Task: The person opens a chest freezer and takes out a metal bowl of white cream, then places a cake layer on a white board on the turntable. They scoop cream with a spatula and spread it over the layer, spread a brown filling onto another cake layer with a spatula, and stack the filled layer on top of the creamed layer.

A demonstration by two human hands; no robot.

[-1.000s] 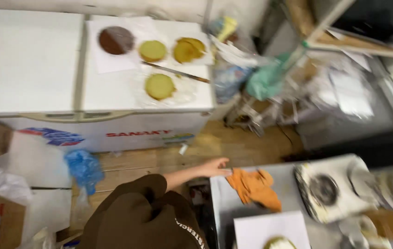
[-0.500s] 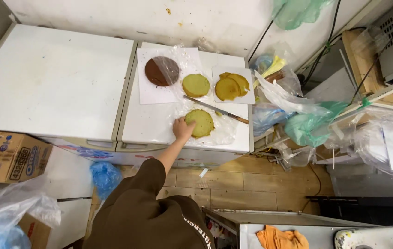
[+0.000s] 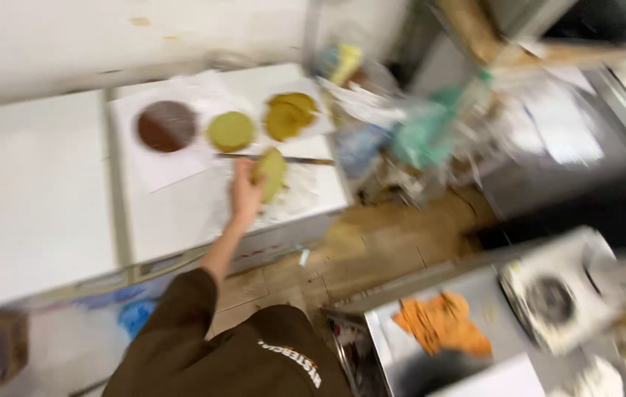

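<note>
One hand, on a brown-sleeved arm reaching far across the white bench, is closed around the edge of a yellow-green round flatbread, lifting it tilted off a clear plastic sheet. The picture is blurred, so I cannot tell which hand it is; the other hand is out of sight. Just beyond the flatbread lies a long knife. Farther off, on white paper, sit a dark brown disc, a green disc and a folded yellow one. Near right, an orange cloth lies on a steel counter.
</note>
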